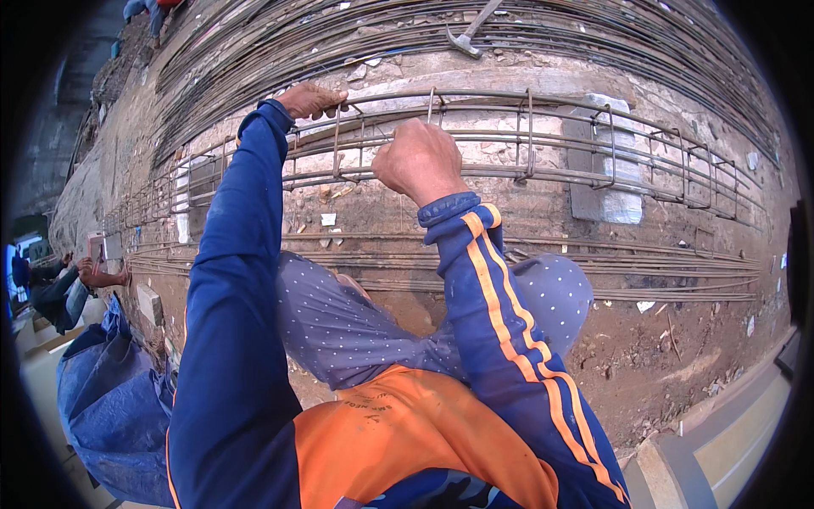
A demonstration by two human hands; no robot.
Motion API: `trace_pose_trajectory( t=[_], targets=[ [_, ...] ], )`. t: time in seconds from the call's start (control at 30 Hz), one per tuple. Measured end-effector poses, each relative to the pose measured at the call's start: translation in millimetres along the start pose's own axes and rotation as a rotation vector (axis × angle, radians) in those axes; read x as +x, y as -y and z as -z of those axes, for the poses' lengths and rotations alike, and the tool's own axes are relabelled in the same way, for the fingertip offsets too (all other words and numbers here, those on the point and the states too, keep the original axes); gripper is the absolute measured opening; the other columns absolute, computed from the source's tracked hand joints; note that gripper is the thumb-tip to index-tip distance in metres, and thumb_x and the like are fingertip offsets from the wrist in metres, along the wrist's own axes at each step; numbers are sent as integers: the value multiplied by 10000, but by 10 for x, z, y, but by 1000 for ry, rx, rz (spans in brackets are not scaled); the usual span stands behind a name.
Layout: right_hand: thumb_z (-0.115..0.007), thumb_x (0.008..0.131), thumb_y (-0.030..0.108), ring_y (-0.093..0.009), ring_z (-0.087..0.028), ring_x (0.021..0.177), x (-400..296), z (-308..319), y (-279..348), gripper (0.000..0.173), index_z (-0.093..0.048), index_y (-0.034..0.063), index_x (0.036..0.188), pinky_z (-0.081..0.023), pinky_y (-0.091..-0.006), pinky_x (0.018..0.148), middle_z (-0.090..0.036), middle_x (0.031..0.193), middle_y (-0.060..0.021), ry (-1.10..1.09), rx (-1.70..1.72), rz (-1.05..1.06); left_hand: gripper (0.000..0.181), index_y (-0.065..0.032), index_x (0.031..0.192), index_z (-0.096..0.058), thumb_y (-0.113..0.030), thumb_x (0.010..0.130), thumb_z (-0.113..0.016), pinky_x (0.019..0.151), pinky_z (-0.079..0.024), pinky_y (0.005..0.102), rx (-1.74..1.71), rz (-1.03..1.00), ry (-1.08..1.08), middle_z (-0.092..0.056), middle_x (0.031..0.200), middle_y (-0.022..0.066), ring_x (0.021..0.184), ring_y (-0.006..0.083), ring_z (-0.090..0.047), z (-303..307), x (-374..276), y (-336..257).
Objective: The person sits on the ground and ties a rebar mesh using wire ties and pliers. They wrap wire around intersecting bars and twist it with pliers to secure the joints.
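Observation:
A long steel rebar cage (530, 137) with square stirrups runs across the view before me, raised on pale blocks. My left hand (313, 102) pinches the cage's far top bar at a stirrup corner, thumb and fingers closed on it. My right hand (421, 159) is a fist over the cage's middle bars, knuckles up, between two stirrups. Whether it grips a bar or a small tool is hidden beneath the fist. Several loose thin steel rods (668, 254) lie on the soil between the cage and my knees.
A claw hammer (464, 43) rests on long loose rebar (381, 28) beyond the cage. White-topped blocks (610, 159) support the cage at right. A blue tarpaulin bundle (114, 407) sits at lower left. A co-worker (57, 292) is at far left; another person's legs (152, 16) show at upper left.

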State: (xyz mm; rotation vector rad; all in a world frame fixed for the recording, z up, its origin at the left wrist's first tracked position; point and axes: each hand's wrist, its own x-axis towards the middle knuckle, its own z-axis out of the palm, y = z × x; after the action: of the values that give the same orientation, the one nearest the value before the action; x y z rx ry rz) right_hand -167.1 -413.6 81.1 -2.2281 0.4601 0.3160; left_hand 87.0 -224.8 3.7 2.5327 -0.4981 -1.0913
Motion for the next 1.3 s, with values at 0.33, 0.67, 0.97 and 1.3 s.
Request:
trace_pose_trajectory(
  t=[0.33,0.67,0.97,1.3],
  targets=[
    [-691,786,175,-382,-701,1038,55,-118,-80,259,-772,-6,952,-558,-428,911,-730,1035,-243,8,30,41,422,-93,1010,-791,-497,891,-749,514,-322,249,-146,61,79,-622,681,-40,558,68,-417,58,-34,-169],
    [-605,807,168,-401,-694,995,234,-289,151,339,-774,88,1090,-540,-454,934,-728,1013,-229,-128,-10,13,314,-87,953,-756,-398,940,-724,440,-392,242,-207,131,426,-652,659,-20,517,81,-563,280,140,-338],
    [-614,808,124,-372,-699,838,-86,-654,289,261,-765,21,995,-545,-464,801,-710,850,-231,-376,-133,-88,279,-81,940,-682,-348,918,-759,394,-436,226,-343,-66,579,-693,667,56,463,81,-575,281,389,-135],
    [-613,789,98,-419,-682,836,-250,-840,641,250,-741,6,982,-539,-493,778,-700,908,-251,-589,-61,-242,245,-29,1079,-731,-235,947,-718,426,-460,248,-522,-147,749,-722,829,58,613,108,-623,215,490,56]
  ],
)
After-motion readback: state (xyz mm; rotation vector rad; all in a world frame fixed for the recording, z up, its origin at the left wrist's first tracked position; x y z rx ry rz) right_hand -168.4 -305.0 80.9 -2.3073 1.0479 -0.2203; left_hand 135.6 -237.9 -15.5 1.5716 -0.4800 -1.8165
